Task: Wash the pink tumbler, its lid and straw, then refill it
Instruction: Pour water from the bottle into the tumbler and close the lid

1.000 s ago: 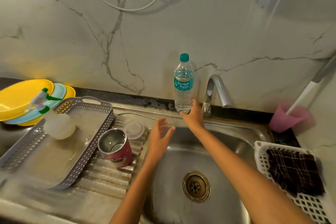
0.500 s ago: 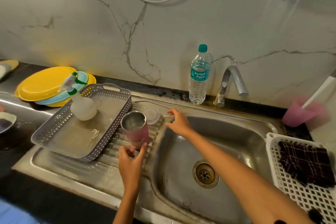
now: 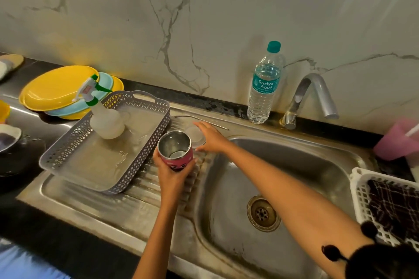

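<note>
The pink tumbler (image 3: 175,150), steel inside and open at the top, is on the sink's ribbed drainboard (image 3: 145,190), tilted slightly toward me. My left hand (image 3: 172,176) grips it round its lower part. Just behind it lies the clear round lid (image 3: 193,134). My right hand (image 3: 210,137) reaches across the basin and spans the lid, fingers on its far edge and thumb on its near edge. The thin metal straw (image 3: 199,119) lies flat on the sink rim behind the lid, untouched.
A grey perforated tray (image 3: 136,161) with a spray bottle (image 3: 104,118) sits left of the tumbler. Behind it are stacked yellow and blue plates (image 3: 56,88). A water bottle (image 3: 264,88) and the tap (image 3: 310,95) stand at the back. A white basket (image 3: 360,199) with a cloth is at the right.
My right hand left the water bottle and came down to the lid. My left hand moved to the tumbler and took hold of it. The view shifted left.
</note>
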`<state>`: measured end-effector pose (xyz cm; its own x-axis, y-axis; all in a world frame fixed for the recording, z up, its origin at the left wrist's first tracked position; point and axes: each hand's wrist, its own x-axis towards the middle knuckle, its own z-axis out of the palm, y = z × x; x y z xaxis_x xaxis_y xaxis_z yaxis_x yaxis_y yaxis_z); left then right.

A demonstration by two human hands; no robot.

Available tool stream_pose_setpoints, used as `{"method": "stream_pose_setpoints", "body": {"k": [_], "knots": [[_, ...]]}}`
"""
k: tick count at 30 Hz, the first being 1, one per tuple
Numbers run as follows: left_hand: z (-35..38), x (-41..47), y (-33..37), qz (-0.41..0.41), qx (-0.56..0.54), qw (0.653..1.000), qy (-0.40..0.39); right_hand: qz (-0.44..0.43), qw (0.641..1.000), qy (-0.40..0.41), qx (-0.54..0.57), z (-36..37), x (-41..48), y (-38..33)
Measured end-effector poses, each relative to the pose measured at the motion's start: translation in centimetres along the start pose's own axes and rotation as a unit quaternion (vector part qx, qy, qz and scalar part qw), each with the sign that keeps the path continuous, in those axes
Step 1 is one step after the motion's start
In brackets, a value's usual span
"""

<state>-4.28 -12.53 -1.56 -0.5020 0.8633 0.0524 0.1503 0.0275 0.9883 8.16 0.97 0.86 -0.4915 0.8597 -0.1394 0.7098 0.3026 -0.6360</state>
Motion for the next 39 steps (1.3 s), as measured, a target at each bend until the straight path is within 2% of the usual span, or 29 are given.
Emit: {"method": "stream_pose_setpoints", "body": {"k": [5,8,17,23,28,35,39], "knots": [[0.2,0.3,0.0,-0.001,-0.002,1.000,-0.009,-0.010,0.998,-0.052,-0.033,0.3,2.1,0.6],[0.1,0.4,0.3,0.001,-0.004,1.000,-0.013,-0.002,0.999,-0.048,-0.010,0.9,2.6,1.1],[0.2,-0.4,1.7,-0.009,-0.040,0.998,-0.052,0.046,0.996,0.036,0.060,-1.9,-2.8,2.5],[1.8,-3.2,3.4,0.015,-0.048,0.991,-0.126,0.048,0.983,0.140,0.113,-7.7,-12.1,2.6],[4.1,-6.6,4.8,0.025,-0.052,0.978,-0.198,0.027,0.974,0.183,0.127,-11.2,-19.9,0.3],[6.9,-11.7,6.6,0.040,-0.052,0.958,-0.280,-0.007,0.989,0.133,0.070,-12.4,-26.7,-1.6],[7.4,-14.0,7.0,0.054,-0.051,0.951,-0.300,-0.011,0.993,0.102,0.064,-11.4,-28.9,-1.0]]}}
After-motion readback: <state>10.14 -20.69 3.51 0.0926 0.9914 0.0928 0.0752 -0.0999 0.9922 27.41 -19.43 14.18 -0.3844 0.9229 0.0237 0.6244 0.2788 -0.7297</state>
